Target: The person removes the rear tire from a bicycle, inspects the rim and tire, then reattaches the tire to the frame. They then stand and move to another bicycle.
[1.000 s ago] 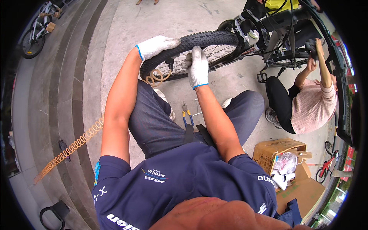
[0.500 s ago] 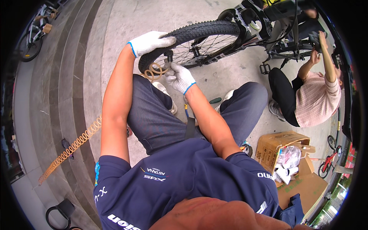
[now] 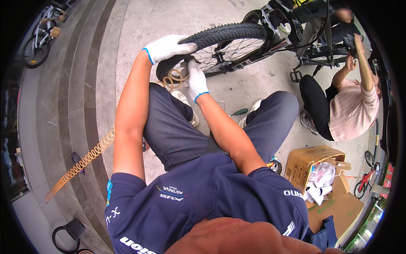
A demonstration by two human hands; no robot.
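My left hand (image 3: pixel 170 48), in a white work glove with a blue cuff, rests over the knobby black bicycle tire (image 3: pixel 230 34), its fingers curled round the tread. At the inner side of the same wheel, my right hand (image 3: pixel 196 80), also gloved, is closed round the dark air chuck (image 3: pixel 192 59) at the rim. A coiled tan air hose (image 3: pixel 174 79) loops beside that hand. Most of the chuck and the valve are hidden by my fingers. Spokes and a hub (image 3: pixel 219 57) show to the right of my hands.
A green-handled screwdriver (image 3: pixel 241 111) lies on the concrete between my shoes. To the right a co-worker (image 3: pixel 353 110) crouches by the bicycle, near a cardboard box (image 3: pixel 302 169) of packing scraps. Stone steps (image 3: pixel 80 106) run along the left, crossed by more coiled hose (image 3: pixel 84 163).
My right hand has shifted and turned more upright against the rim, covering more of the chuck. My left hand stays on the tire.
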